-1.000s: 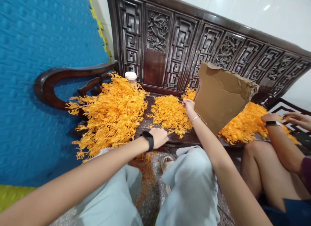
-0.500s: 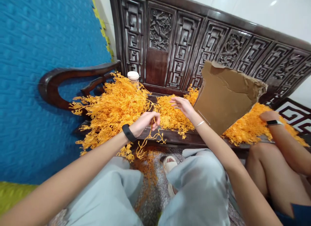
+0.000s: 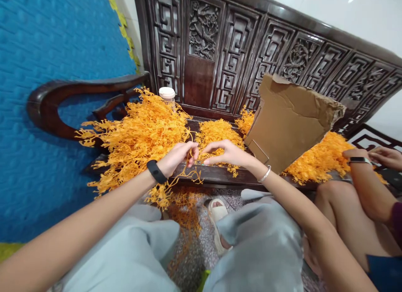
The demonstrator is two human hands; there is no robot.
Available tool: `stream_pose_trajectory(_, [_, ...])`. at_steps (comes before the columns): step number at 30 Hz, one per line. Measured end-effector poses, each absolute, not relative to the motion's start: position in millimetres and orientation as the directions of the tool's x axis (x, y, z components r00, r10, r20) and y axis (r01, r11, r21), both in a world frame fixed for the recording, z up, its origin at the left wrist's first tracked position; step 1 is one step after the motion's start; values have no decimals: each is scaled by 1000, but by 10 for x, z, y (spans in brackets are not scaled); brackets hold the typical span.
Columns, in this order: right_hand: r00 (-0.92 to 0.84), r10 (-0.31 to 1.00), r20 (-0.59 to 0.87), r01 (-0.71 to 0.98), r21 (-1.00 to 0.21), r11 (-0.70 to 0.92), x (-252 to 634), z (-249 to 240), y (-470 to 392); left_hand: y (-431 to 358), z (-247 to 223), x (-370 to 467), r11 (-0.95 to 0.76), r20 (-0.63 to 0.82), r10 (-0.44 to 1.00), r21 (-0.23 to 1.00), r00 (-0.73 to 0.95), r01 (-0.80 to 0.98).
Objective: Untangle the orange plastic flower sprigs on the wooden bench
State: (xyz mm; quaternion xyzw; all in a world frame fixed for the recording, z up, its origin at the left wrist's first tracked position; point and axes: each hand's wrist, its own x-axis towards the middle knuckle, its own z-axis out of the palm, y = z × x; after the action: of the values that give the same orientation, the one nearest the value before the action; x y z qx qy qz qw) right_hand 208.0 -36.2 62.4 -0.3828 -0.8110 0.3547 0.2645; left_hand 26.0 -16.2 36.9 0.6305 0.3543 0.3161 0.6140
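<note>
Orange sprig point(image 3: 184, 174) is in your left hand point(image 3: 176, 157), above the front edge of the bench point(image 3: 213, 175), with its thin branches hanging down beside the large orange heap point(image 3: 147, 135). The fingers of this left hand are curled closed around the stem. Your right hand point(image 3: 230, 153) is near, its thumb and fingers well apart, and I see nothing held between them; whether they touch any loose bit behind, I cannot tell. From here, I judge some risks. The hanging branches may catch in the heap, because they lie so close to it, and a hard pull could then tear them or drag other pieces over the edge, to the scraps point(image 3: 188, 225) on the floor. If your right forearm swings outward, it could push the leaning cardboard point(image 3: 289, 122), and so disturb the small heap point(image 3: 220, 131) near it.
</note>
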Motion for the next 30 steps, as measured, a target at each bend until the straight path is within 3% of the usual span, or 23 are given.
stream_pose_trajectory(4, [-528, 834, 161, 407, -813, 415, 2075, 606, -350, -173, 367, 310, -26, -104, 830, 974, 547, 225])
stream_pose_trajectory(7, [-410, 899, 154, 348, -884, 311, 2057, 560, -288, -171, 358, 329, -27, -110, 830, 971, 547, 237])
stream_pose_trajectory(13, [-151, 984, 99, 134, -984, 120, 2012, 479, -190, -105, 333, 288, -146, -1, 834, 964, 552, 223])
stream_pose_trajectory(20, [-59, 984, -170, -204, -962, -178, 2102, 490, -106, -71, 348, 317, -415, 232, 770, 890, 594, 190])
stream_pose_trajectory(24, [9, 980, -197, -245, -951, -189, 2173, 503, 0, -95, 366, 445, -339, 234, 820, 934, 522, 114])
stream_pose_trajectory(30, [59, 978, -201, -218, -959, -184, 2256, 538, 207, -29, 373, 655, -151, 117, 888, 988, 444, 40])
